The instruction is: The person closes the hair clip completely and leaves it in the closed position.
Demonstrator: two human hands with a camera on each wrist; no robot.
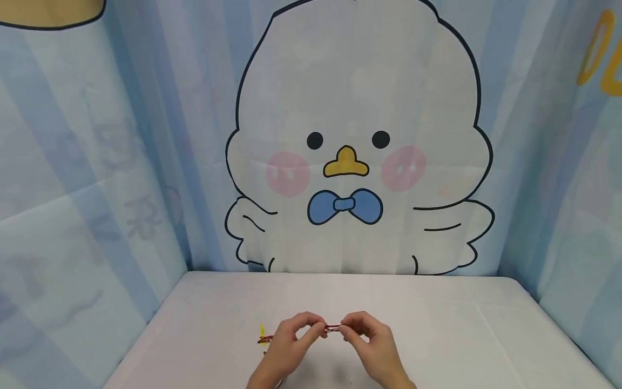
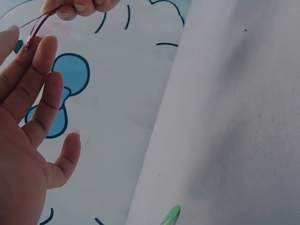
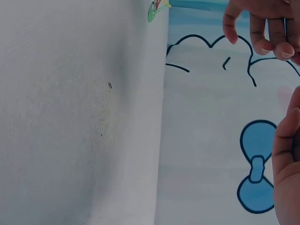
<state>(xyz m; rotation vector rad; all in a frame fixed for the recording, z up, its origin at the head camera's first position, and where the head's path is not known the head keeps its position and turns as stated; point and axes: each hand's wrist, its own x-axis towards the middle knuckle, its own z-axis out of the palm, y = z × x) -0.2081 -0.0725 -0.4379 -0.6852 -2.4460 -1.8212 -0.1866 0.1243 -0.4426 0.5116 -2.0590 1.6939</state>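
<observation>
Above the table, both hands hold a slim red hair clip (image 1: 332, 328) between them. My left hand (image 1: 291, 346) pinches its left end between thumb and fingertips, and my right hand (image 1: 374, 346) pinches the other end. In the left wrist view the red hair clip (image 2: 43, 21) has a thin silvery strip standing apart from its red side. The remaining fingers of my left hand (image 2: 28, 140) are spread loosely. In the right wrist view my right hand (image 3: 288, 164) is cut by the frame edge and the clip is out of sight.
Left of the hands, a few yellow and red clips (image 1: 263, 339) lie on the white table (image 1: 437, 313), partly hidden by the left hand. A green clip (image 3: 151, 13) lies with them. A curtain (image 1: 350, 237) with a cartoon bird hangs behind the table.
</observation>
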